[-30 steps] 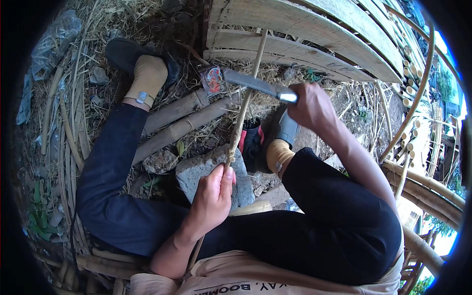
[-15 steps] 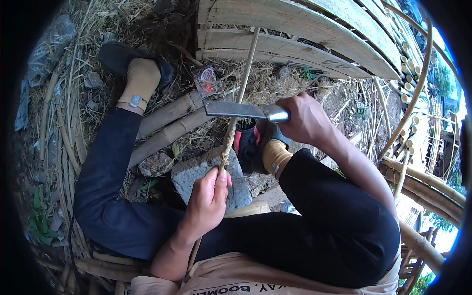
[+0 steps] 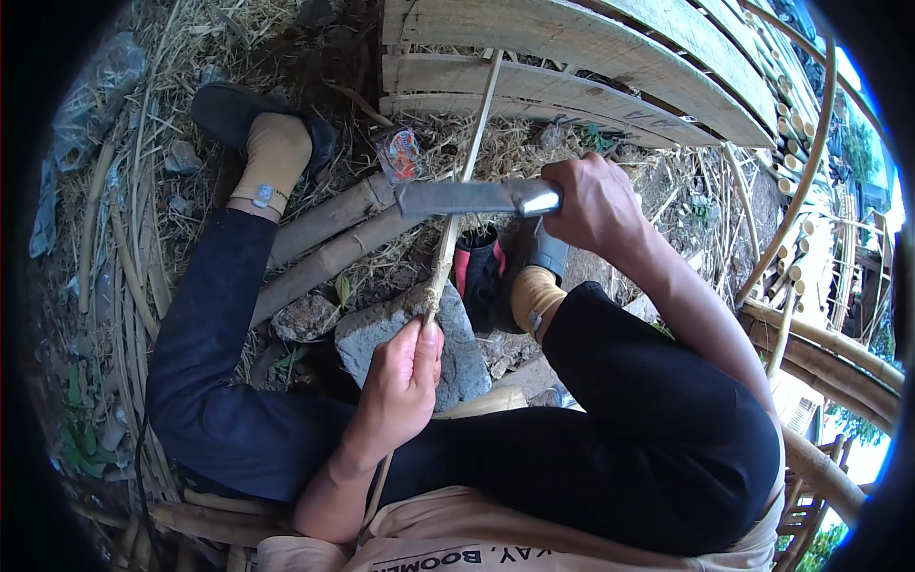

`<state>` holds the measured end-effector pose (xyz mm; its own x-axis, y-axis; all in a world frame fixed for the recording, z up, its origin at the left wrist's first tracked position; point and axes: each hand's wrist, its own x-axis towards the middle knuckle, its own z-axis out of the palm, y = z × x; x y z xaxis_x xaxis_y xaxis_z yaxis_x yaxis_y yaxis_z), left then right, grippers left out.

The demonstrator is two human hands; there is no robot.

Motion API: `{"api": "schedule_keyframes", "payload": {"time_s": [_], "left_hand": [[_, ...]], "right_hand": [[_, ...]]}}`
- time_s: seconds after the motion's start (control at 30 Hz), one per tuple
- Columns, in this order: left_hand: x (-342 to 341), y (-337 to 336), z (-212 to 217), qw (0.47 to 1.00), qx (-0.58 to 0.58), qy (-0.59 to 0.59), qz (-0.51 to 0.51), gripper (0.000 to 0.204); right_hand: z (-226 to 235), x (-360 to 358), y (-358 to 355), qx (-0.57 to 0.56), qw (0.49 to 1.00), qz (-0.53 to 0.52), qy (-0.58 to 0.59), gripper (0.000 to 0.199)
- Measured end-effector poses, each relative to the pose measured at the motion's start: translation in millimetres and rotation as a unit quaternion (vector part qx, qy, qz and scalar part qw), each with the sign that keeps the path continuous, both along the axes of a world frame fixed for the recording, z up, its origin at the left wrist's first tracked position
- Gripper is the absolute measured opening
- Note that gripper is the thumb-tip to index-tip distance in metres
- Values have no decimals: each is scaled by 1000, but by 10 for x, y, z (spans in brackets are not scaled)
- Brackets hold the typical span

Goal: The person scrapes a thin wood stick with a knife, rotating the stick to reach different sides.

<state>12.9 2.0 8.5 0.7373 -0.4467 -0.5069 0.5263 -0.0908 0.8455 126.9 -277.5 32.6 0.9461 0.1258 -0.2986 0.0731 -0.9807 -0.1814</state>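
Gripping a thin bamboo stick point(image 3: 457, 205), the left hand point(image 3: 400, 381) is closed around its lower part, just above a grey stone point(image 3: 457, 353), steadying it at a slant between the knees. Right hand point(image 3: 596, 200): closed on the handle of a broad knife point(image 3: 467, 197), blade laid flat across the stick, likely so the edge can shave its surface. Stick's far end points toward wooden planks point(image 3: 572, 57). Two thick bamboo poles point(image 3: 324, 243) lie on the straw-covered ground point(image 3: 191, 57) beside the left leg.
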Motion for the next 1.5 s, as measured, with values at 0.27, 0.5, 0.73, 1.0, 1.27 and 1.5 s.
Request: {"api": "schedule_keyframes", "payload": {"time_s": [0.27,0.5,0.73,1.0,1.27,1.5], "left_hand": [[-31,-86,-8,986,109,-127,-28,37],[-25,-130,53,990,108,-95,-9,27],[-70,-150,-8,974,156,-164,-26,33],[-87,-156,-3,965,174,-196,-21,32],[-64,-189,16,965,172,-195,-19,31],[-152,-226,-21,958,179,-223,6,26]], "right_hand": [[59,196,-338,-50,995,-75,-43,21],[177,-17,-189,-2,999,-37,39,18],[152,-188,-43,18,999,-5,35,18],[153,-16,-67,-35,996,-74,31,15],[107,336,-541,-110,989,-94,-43,16],[299,224,-337,-86,995,-41,1,16]]}}
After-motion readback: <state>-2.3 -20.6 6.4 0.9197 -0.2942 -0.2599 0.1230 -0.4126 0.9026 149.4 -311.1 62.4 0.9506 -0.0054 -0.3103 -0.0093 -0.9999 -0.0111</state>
